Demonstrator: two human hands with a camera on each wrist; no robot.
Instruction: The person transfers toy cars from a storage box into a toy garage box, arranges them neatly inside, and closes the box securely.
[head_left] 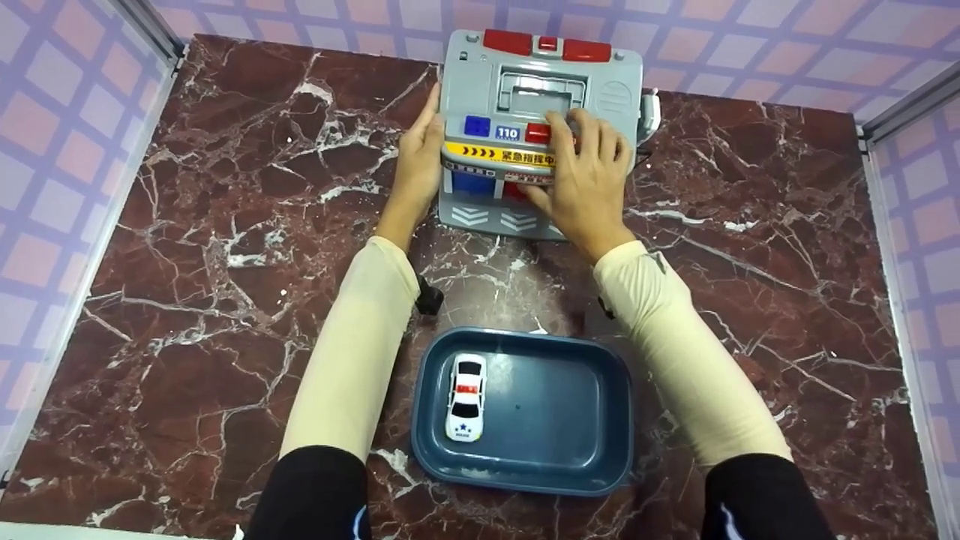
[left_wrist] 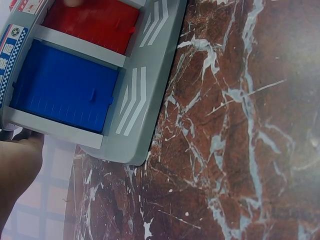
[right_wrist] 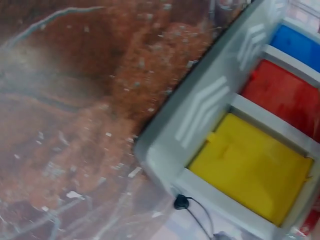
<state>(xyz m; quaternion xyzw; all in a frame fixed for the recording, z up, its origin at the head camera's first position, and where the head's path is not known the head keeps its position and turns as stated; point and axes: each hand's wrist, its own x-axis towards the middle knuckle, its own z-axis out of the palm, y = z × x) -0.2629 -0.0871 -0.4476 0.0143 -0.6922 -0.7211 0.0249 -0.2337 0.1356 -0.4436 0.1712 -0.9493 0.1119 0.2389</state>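
Note:
A grey toy police station [head_left: 615, 82] stands at the back of the table, with yellow, red and blue garage doors. My left hand [head_left: 418, 161] lies along its left side, fingers straight against the wall. Over the roof's front edge reaches my right hand [head_left: 589, 176], its fingers bent on top beside the red button [head_left: 537, 133] and its thumb under the overhang. In the left wrist view a fingertip overlaps the red door [left_wrist: 90, 22]; the blue door [left_wrist: 65, 87] beside it is down. The yellow door [right_wrist: 252, 167] is also down in the right wrist view.
A dark blue tray [head_left: 523, 485] sits nearer me, with a white toy police car [head_left: 466, 397] lying at its left. A black cord [right_wrist: 200, 215] hangs at the station's right side. Patterned walls [head_left: 795, 45] border the marbled table [head_left: 225, 300].

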